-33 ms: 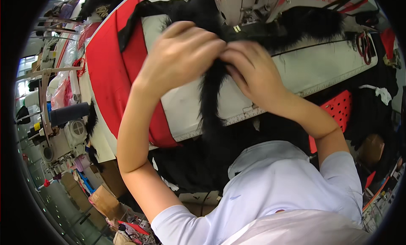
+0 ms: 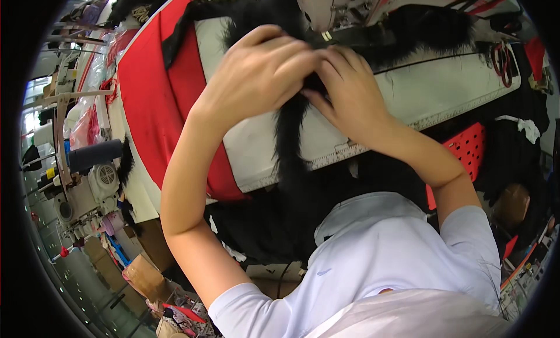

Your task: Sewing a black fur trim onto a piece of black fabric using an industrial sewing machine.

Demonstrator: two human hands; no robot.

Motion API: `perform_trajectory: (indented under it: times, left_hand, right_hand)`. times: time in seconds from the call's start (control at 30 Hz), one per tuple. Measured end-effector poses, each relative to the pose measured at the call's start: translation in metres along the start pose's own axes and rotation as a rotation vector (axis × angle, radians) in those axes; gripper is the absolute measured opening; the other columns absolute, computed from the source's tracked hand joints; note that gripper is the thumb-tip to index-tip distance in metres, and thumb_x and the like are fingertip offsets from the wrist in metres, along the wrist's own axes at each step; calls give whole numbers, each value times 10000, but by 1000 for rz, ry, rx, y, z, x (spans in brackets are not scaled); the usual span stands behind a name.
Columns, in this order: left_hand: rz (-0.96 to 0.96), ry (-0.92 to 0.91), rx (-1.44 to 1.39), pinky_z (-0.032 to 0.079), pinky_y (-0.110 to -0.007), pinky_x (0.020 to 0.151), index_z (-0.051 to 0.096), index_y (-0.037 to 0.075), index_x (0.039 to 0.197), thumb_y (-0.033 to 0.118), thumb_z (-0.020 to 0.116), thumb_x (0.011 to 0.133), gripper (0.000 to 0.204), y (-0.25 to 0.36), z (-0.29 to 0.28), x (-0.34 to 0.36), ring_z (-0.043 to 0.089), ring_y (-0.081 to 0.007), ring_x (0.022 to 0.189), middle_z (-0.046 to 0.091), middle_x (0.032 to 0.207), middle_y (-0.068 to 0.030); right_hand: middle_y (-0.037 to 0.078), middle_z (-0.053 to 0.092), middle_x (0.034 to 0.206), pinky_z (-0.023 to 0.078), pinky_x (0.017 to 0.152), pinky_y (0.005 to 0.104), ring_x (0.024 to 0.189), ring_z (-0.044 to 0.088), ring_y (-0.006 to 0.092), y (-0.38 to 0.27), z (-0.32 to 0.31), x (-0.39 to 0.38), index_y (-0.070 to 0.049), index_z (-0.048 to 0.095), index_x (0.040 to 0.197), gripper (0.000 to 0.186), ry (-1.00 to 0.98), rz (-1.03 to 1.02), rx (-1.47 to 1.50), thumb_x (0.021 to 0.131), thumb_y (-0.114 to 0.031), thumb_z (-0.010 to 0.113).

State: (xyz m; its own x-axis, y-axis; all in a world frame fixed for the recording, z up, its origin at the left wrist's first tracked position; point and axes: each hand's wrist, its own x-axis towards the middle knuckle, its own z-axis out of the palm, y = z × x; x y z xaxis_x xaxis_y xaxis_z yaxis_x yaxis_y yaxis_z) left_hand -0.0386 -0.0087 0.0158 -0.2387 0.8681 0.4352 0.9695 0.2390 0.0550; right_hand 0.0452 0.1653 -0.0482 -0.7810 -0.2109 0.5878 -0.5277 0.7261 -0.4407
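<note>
Close together before the sewing machine [image 2: 338,8], both my hands are closed at a piece of black fur [image 2: 289,131]. My left hand [image 2: 259,75] has its fingers bent inward, the fingertips meeting those of my right hand [image 2: 353,96]. Thumb and fingers of the right hand pinch around the same fur, and the exact grip is hidden. From under the hands a narrow furry strip hangs over the table's front edge. More black fur and cloth lie behind my left hand and along the machine's base to the right.
Red fabric [image 2: 143,98] covers the left of the white table [image 2: 248,154]. A measuring tape [image 2: 332,159] runs along its front edge. Red-handled scissors [image 2: 500,63] lie at the far right. A red perforated panel [image 2: 466,151] and black cloth [image 2: 251,224] are below the edge.
My right hand has shifted slightly up, its fingers rising against the left. My left hand has moved a little to the right. Both stay at the fur.
</note>
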Motion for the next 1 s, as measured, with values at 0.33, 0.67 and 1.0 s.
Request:
perform_trajectory:
  times: [0.33, 0.67, 1.0]
  left_hand:
    - [-171, -568, 232, 430, -405, 1039, 635, 49, 780, 434, 675, 851, 393, 38, -19, -35, 634, -237, 721, 589, 617, -80]
    - [4, -250, 121, 342, -416, 1131, 607, 56, 926, 11, 627, 696, 235, 32, 13, -14, 547, -212, 1230, 656, 1146, -68]
    - [-85, -419, 337, 420, -325, 969, 650, 81, 1183, 45, 591, 759, 430, 29, 22, -22, 599, -149, 853, 596, 761, -3]
  right_hand:
    - [75, 624, 1046, 356, 1104, 498, 1184, 561, 272, 61, -68, -43, -15, 637, 926, 332, -485, -184, 353, 613, 90, 605]
    - [76, 608, 1128, 363, 1133, 451, 1214, 537, 261, 37, -44, -23, -48, 637, 1058, 316, -269, -273, 40, 745, -19, 666]
    - [84, 594, 1070, 475, 985, 410, 1128, 573, 281, 59, -41, -20, -46, 629, 1024, 325, -353, -294, 41, 705, -71, 689]
